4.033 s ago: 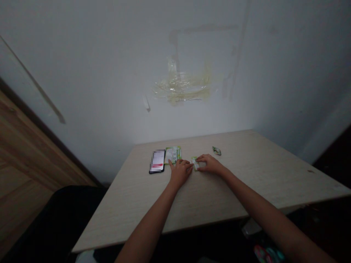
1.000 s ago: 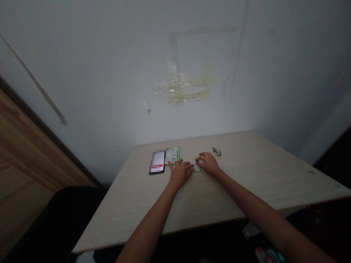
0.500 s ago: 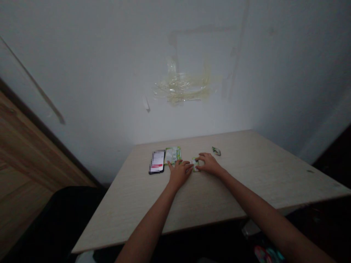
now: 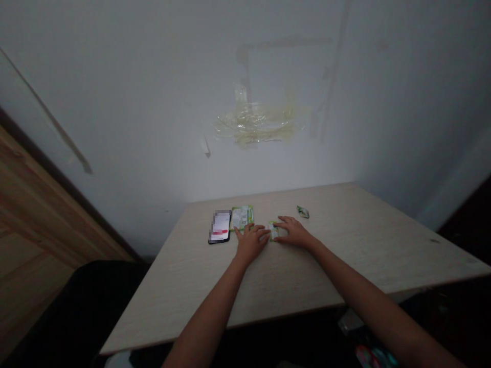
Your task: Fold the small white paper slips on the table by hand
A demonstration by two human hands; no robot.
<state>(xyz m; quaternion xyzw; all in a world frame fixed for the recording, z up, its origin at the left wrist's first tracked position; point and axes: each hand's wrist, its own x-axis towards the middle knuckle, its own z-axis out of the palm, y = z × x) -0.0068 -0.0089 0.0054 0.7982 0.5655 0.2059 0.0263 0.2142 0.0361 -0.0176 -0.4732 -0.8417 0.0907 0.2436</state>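
Note:
A small green and white packet or card [image 4: 273, 231] lies on the table between my hands. My left hand [image 4: 251, 243] rests palm down with its fingers spread, the fingertips at the packet's left edge. From the other side my right hand [image 4: 294, 232] reaches over it, thumb and fingers apart, touching its right part. Just beyond my left hand lies a larger green and white printed packet [image 4: 242, 215], its lower edge partly covered by my fingers. A phone [image 4: 220, 226] with a lit, partly blurred screen lies left of that packet.
A crumpled green scrap [image 4: 303, 211] lies on the pale wooden table [image 4: 184, 286] behind my right hand. The table backs onto a white wall [image 4: 153, 102] with old tape on it. Dark fabric [image 4: 84, 306] is at the left, beside a wooden panel [image 4: 34, 204].
My right hand's fingers have spread slightly and shifted a little lower over the small packet, so more of it shows. My left hand stays almost still.

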